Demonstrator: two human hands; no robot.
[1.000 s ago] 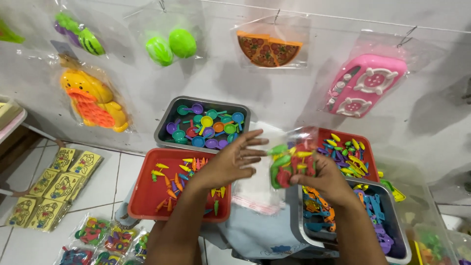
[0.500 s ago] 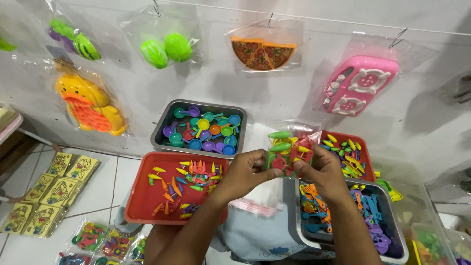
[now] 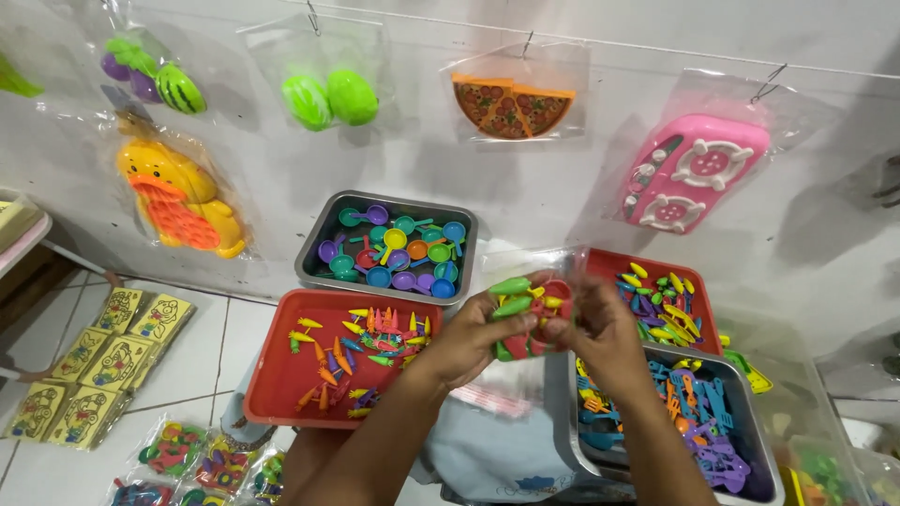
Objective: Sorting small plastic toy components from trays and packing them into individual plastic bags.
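Head view: two red trays and two grey trays are sitting below. Above them, the left hand and right hand are both pinching a clear bag of small toys, fingers closed.

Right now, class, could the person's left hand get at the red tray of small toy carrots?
Probably yes. The left hand hovers just right of the red tray, whose top is open with nothing over it. But both hands grip a clear bag of toys, so it would have to let go first.
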